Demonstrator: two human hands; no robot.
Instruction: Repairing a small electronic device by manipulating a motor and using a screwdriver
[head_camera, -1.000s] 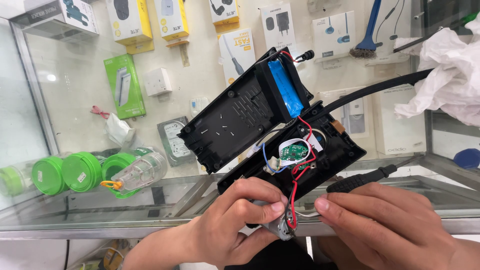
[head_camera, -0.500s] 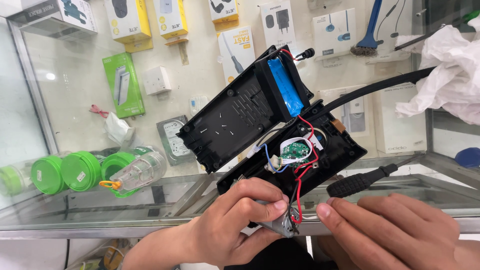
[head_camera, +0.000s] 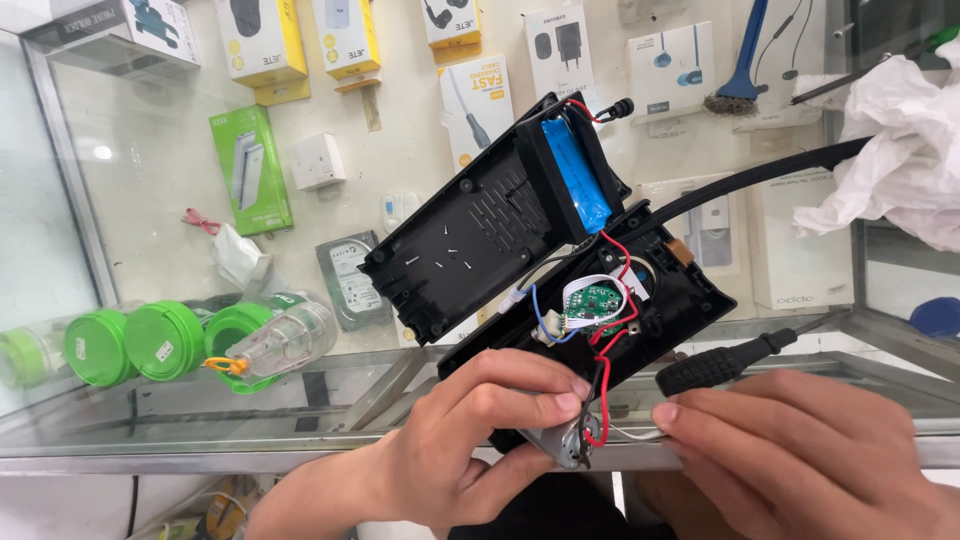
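At the bottom centre of the frame, the left hand (head_camera: 470, 450) pinches a small silver motor (head_camera: 562, 447) between thumb and fingertips, while the right hand (head_camera: 800, 450), fingers pressed together, has moved in since a second ago so its fingertip now touches the white wire (head_camera: 632, 435) beside the motor. Just above, the screwdriver (head_camera: 725, 362) lies unheld on the glass counter (head_camera: 300, 400), so the wiring, not the screws, appears to be in hand. Farther up at centre, the opened black casing (head_camera: 480, 240) shows its green circuit board (head_camera: 592, 302) and blue battery (head_camera: 578, 175).
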